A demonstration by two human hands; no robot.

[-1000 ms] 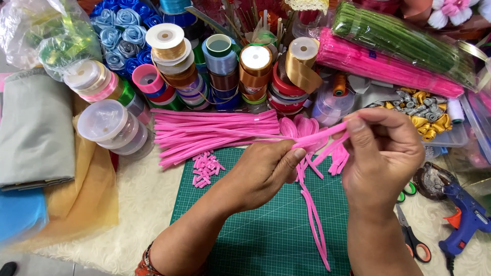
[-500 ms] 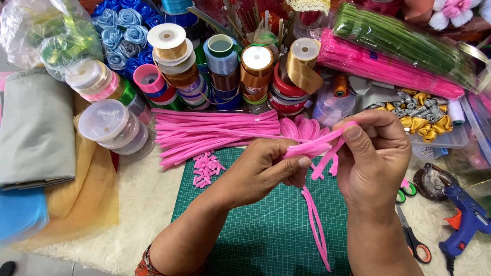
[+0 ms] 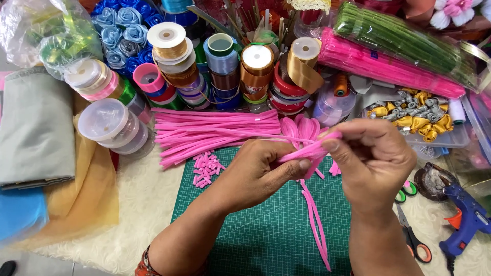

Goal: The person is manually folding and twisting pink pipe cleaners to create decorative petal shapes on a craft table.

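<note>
Both hands are pinching the same pink pipe cleaner bundle (image 3: 311, 151) over the green cutting mat (image 3: 266, 230). Left hand (image 3: 263, 171) clamps it between thumb and fingers, right hand (image 3: 373, 158) grips the other end, and the long tails dangle onto the mat. Loose pink pipe cleaners (image 3: 204, 130) lie just behind, ribbon spools (image 3: 215, 66) further back.

I see fuzzy, matt pink pipe cleaners (image 3: 215, 134) at twelve o'clock from the green cutting mat (image 3: 266, 230) — a smooth, dull, rubbery sheet with a printed grid. The ribbon spools (image 3: 255, 66) beyond shine like satin. At three o'clock the glue gun (image 3: 468, 217) is glossy blue plastic — the rug (image 3: 138, 204) under everything looks shaggy and soft.
</note>
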